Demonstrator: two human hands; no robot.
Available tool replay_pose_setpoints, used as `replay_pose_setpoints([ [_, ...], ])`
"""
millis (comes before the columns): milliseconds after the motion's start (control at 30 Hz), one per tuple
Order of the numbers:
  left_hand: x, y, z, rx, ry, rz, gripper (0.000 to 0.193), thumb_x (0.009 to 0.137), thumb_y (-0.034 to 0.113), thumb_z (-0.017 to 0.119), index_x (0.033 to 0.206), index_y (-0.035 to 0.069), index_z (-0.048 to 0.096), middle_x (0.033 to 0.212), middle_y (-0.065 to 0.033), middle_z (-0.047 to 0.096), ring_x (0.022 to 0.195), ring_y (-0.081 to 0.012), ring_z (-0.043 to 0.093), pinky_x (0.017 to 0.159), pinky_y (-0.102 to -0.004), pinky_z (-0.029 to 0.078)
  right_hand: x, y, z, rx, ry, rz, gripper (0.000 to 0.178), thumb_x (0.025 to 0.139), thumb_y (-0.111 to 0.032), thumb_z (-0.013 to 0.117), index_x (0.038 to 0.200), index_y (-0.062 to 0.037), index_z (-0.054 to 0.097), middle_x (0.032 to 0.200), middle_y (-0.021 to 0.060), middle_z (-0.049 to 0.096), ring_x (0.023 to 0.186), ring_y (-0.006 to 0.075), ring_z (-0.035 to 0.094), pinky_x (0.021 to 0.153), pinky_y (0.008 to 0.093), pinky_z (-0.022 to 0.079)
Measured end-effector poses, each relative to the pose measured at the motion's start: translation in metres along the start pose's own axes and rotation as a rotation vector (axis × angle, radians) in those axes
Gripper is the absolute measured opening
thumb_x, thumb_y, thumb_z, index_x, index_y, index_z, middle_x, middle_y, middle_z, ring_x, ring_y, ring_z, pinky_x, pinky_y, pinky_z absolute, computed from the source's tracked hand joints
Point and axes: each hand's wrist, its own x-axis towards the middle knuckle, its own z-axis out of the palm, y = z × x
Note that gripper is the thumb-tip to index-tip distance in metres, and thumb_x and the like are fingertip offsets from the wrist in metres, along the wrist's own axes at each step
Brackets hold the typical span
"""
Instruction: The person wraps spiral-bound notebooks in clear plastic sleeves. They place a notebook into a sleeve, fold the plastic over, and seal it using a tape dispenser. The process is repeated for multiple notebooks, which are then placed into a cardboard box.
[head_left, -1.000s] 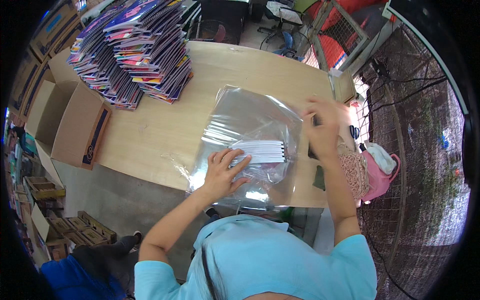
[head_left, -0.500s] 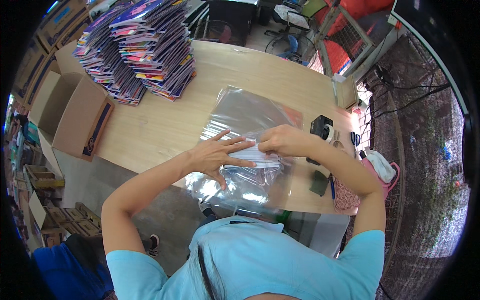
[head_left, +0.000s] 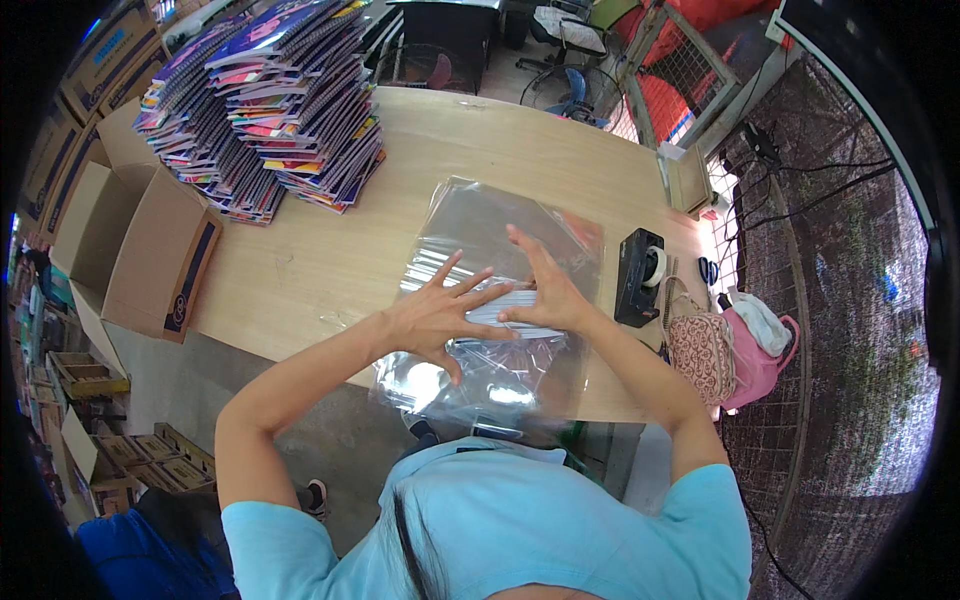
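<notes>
A pile of clear plastic sheets or bags (head_left: 490,215) lies at the near edge of the table, shiny with reflections. On it rests a small stack of white paper pieces (head_left: 517,301), partly covered by my fingers. My left hand (head_left: 435,312) lies across the left part of this stack, fingers stretched out and spread. At the stack's right side is my right hand (head_left: 550,292), thumb and fingers wide apart, the thumb touching the paper. Neither hand is closed around anything. Whether a plastic layer covers the paper, I cannot tell.
Spiral notebooks (head_left: 300,110) stand in two tall piles at the back left. An open cardboard box (head_left: 165,255) is at the table's left edge. On the right are a black tape dispenser (head_left: 632,280), scissors (head_left: 708,270), a patterned pouch (head_left: 700,350) and a pink bag (head_left: 765,360).
My right hand has opened from a pinch and spread its fingers at the stack's right side. My left hand stays spread on the paper. The view has shifted slightly.
</notes>
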Motion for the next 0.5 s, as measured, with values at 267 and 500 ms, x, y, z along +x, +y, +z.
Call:
replay_pose_setpoints([
  [267, -0.009, 0.019, 0.030, -0.058, 0.272, -0.114, 0.084, 0.063, 0.080, 0.053, 0.131, 0.032, 0.052, 0.153, -0.0038, 0.024, 0.143, -0.0371, 0.008, 0.106, -0.0702, 0.002, 0.012, 0.008, 0.002, -0.100, -0.036, 0.169, 0.111, 0.069, -0.035, 0.081, 0.151, -0.0134, 0.010, 0.126, 0.0244, 0.047, 0.100, 0.0316, 0.059, 0.080, 0.0367, 0.050],
  [500, -0.007, 0.005, 0.024, -0.071, 0.110, -0.151, 0.074, 0.064, 0.074, 0.057, 0.129, 0.039, 0.052, 0.153, 0.0066, 0.027, 0.144, -0.0357, 0.008, 0.106, -0.0701, -0.003, -0.001, 0.068, -0.002, 0.355, 0.637, 0.137, 0.057, 0.087, -0.025, 0.066, 0.135, -0.0031, 0.044, 0.108, 0.0172, 0.061, 0.092, 0.0213, 0.062, 0.075, 0.0295, 0.051],
])
